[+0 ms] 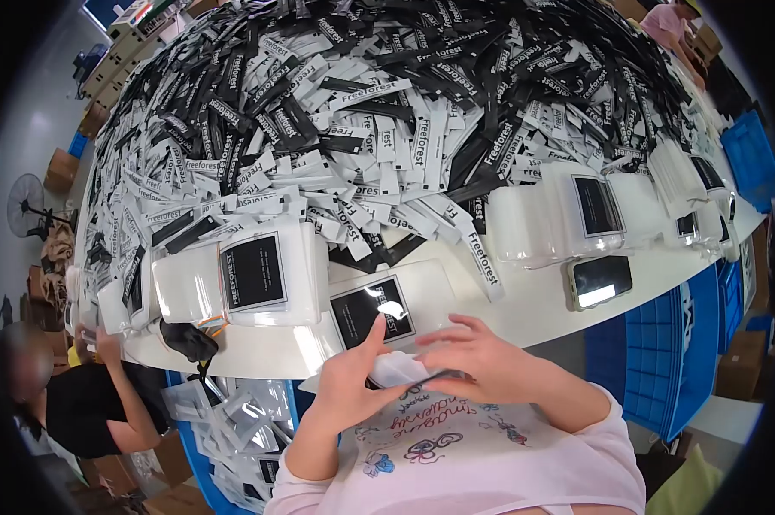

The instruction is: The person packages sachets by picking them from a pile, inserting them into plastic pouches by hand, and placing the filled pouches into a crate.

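Observation:
My left hand (346, 384) is at the front edge of the table, its thumb pointing up, closed on a clear plastic bag (398, 369). From the right, my right hand (483, 362) holds the same bag, its fingers bent over the top and side. A dark strip shows at the bag's lower right; what it is I cannot make out. Just beyond my hands, a flat clear bag with a black label (353, 319) lies on the white table (525, 322).
Black and white Freeforest packets (387, 137) form a large heap behind. Bag stacks stand left (190, 283) and right (533, 223). A phone (600, 281) lies at the right edge. Blue crates (671, 360) are below. A co-worker (87, 403) is at left, another (665, 24) far right.

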A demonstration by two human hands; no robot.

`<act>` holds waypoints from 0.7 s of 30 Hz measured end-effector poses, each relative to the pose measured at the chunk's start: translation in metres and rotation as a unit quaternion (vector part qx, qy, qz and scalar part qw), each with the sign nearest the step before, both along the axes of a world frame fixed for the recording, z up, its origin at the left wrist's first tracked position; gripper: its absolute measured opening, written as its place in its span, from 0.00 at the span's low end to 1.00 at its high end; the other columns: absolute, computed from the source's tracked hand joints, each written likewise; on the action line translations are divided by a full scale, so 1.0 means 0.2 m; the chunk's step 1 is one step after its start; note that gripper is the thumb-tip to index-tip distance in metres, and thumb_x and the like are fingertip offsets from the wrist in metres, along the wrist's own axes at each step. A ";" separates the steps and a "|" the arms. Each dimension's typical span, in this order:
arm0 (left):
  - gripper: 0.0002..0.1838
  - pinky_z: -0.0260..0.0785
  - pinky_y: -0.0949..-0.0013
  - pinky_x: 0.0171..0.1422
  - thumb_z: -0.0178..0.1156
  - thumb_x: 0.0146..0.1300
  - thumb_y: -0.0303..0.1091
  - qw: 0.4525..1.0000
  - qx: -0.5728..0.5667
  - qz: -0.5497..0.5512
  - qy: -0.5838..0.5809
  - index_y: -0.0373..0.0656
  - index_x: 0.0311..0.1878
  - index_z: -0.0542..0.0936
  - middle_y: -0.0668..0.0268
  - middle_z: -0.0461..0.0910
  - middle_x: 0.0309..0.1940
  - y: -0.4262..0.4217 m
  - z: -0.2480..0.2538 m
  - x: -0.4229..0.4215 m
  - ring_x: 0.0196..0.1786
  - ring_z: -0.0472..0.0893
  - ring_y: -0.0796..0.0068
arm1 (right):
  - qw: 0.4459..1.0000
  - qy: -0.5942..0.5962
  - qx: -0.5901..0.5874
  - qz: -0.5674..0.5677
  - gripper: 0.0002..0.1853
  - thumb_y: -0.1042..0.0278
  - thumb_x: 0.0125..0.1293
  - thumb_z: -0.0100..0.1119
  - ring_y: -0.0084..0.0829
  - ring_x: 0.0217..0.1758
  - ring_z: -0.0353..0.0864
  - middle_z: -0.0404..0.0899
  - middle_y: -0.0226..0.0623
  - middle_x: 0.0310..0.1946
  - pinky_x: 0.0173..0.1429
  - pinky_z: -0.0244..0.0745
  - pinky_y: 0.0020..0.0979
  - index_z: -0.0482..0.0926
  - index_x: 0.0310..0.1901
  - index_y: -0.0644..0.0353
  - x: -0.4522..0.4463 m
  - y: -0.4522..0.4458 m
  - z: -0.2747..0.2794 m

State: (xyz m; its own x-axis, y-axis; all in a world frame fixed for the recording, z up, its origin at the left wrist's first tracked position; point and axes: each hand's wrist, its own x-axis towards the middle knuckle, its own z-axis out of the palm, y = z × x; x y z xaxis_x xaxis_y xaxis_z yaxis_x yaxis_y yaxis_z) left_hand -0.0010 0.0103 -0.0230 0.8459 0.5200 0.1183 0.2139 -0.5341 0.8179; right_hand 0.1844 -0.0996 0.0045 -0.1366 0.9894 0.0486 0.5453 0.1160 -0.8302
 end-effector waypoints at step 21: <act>0.10 0.68 0.81 0.34 0.64 0.50 0.24 0.897 -0.391 0.133 -0.160 0.33 0.37 0.79 0.64 0.80 0.32 -0.10 0.01 0.01 0.33 0.76 0.84 | 0.978 0.152 0.008 -0.143 0.08 0.71 0.55 0.59 0.34 0.29 0.74 0.73 0.39 0.28 0.32 0.69 0.30 0.74 0.34 0.66 -0.08 0.02 -0.07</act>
